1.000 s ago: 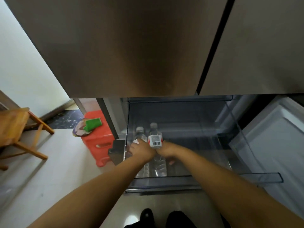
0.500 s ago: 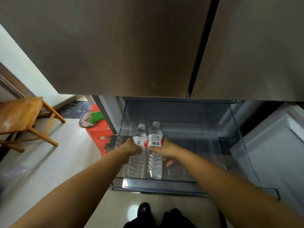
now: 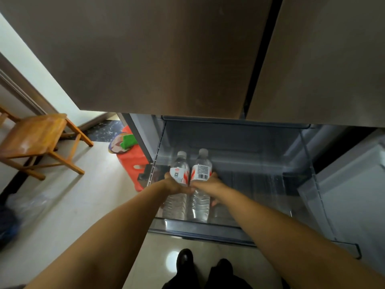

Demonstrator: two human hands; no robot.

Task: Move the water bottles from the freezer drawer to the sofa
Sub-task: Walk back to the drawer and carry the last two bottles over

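Water bottles, two, clear plastic, capped, lying side by side in the open freezer drawer (image 3: 308, 184) toward its left end, caps pointing far, bases near. Left bottle (image 3: 179, 174): red-and-white label; left hand (image 3: 177, 185) wrapped over its middle, fingers curled around the body just near of the label. Right bottle (image 3: 201, 174): barcode label uppermost; right hand (image 3: 210, 185) closed around its waist, fingers tucked under its right side. The two bottles touch or nearly touch. Handling, judged: full, so moderately heavy for one hand; thin ribbed walls that give under a squeeze; possibly cold and damp, hence slippery. Best hold is the mid-body by the label, as now. Surface: transparent drawer, smooth floor, otherwise bare, below closed brown fridge doors (image 3: 166, 55). Room: pale glossy tile floor (image 3: 87, 205); wooden chair (image 3: 35, 140) far left; red stool (image 3: 133, 161) beside the fridge. Sofa not visible.
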